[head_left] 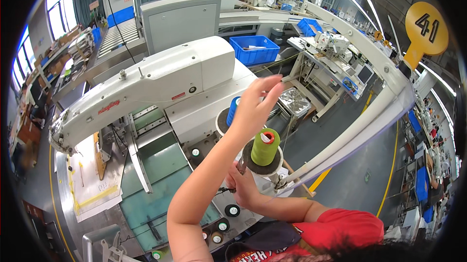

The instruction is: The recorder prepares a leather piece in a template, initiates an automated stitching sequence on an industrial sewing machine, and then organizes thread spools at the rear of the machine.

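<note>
My left hand [255,106] is raised above the thread stand, between the blue thread spool [233,110] and the green thread cone [265,148]. Its fingertips come together; whatever they pinch is too fine to make out. Lower down, beside the green cone, my right hand [243,187] is closed around a small dark metal tool [241,165] whose tip points up. The cone stands upright on a round dark pad and has a red core. Behind my left forearm, the blue spool sits on a similar pad and is partly hidden.
A large white sewing machine [160,79] reaches across the left, over a green-tinted plate [151,174]. Several small spools [232,210] stand near me. A white pole [350,133] slants along the right. Beyond the machine are a blue bin [254,50] and another machine table [331,60].
</note>
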A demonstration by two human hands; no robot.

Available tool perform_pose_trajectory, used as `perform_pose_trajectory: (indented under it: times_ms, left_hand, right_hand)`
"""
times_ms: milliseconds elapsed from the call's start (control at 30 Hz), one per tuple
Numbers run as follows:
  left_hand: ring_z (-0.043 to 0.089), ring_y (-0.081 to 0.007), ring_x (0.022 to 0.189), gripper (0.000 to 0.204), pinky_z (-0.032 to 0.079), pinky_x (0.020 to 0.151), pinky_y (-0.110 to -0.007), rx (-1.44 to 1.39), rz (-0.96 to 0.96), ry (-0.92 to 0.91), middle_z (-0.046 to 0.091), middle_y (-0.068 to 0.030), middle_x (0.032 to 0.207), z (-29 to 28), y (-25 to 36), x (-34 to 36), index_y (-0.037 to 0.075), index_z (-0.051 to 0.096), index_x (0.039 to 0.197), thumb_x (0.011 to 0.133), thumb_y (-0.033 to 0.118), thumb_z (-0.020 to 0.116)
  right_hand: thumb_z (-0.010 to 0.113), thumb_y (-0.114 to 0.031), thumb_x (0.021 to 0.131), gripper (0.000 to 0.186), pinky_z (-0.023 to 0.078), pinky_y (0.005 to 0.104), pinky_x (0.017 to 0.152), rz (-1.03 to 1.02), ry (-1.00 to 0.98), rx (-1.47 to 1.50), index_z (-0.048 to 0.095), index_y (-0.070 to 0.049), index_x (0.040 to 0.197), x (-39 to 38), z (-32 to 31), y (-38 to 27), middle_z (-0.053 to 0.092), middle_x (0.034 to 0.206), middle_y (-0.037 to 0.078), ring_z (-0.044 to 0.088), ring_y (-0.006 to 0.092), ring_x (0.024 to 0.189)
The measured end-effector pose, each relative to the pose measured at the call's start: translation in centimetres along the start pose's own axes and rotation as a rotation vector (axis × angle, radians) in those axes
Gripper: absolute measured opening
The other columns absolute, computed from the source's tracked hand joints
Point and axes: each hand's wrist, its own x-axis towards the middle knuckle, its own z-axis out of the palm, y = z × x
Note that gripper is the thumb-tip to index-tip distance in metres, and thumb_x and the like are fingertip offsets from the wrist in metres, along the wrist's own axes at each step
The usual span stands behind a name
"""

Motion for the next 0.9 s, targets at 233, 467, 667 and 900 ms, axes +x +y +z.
perform_pose_trajectory:
  times_ms: [233, 467, 667, 900]
  left_hand:
    - [0.058, -0.0122, 0.088, 0.029, 0.043, 0.080, -0.025, -0.302, -0.168, 0.036, 0.064, -0.0067, 0.092, 1.6, 4.6, 2.3, -0.001, 0.061, 0.100, 0.087, 0.025, 0.056]
    - [0.055, -0.0084, 0.062, 0.019, 0.043, 0.059, -0.021, -0.094, -0.306, 0.156, 0.060, -0.0033, 0.069, -3.7, 4.8, -6.7, -0.002, 0.062, 0.087, 0.085, 0.017, 0.057]
    - [0.054, -0.0081, 0.061, 0.016, 0.041, 0.057, -0.020, 0.109, -0.412, 0.360, 0.059, -0.0035, 0.068, -6.5, 4.9, -18.7, -0.002, 0.061, 0.085, 0.086, 0.013, 0.057]
    - [0.053, -0.0076, 0.062, 0.014, 0.042, 0.058, -0.020, 0.005, -0.615, 0.386, 0.058, -0.0024, 0.069, -2.3, 7.4, -30.4, -0.001, 0.060, 0.086, 0.086, 0.012, 0.058]
  right_hand:
    - [0.051, -0.022, 0.091, 0.015, 0.024, 0.0195, 0.046, 0.017, -0.054, 0.028, 0.053, -0.007, 0.087, -1.0, 0.7, 1.2, 0.035, 0.057, -0.007, 0.030, 0.0037, 0.049]
    - [0.053, -0.017, 0.088, 0.013, 0.027, 0.0217, 0.047, -0.045, -0.270, -0.161, 0.057, -0.006, 0.082, -4.1, -0.7, 0.4, 0.039, 0.057, -0.005, 0.033, 0.0051, 0.049]
    - [0.056, -0.018, 0.087, 0.017, 0.046, 0.0297, 0.063, -0.430, -1.064, -0.712, 0.063, -0.004, 0.083, -8.4, -3.1, 0.5, 0.063, 0.074, 0.006, 0.058, 0.0157, 0.066]
    - [0.048, -0.019, 0.092, 0.018, 0.041, 0.0227, 0.057, -0.161, -0.484, -0.406, 0.058, -0.005, 0.093, -11.8, -3.3, -1.9, 0.054, 0.087, 0.003, 0.050, 0.0100, 0.059]
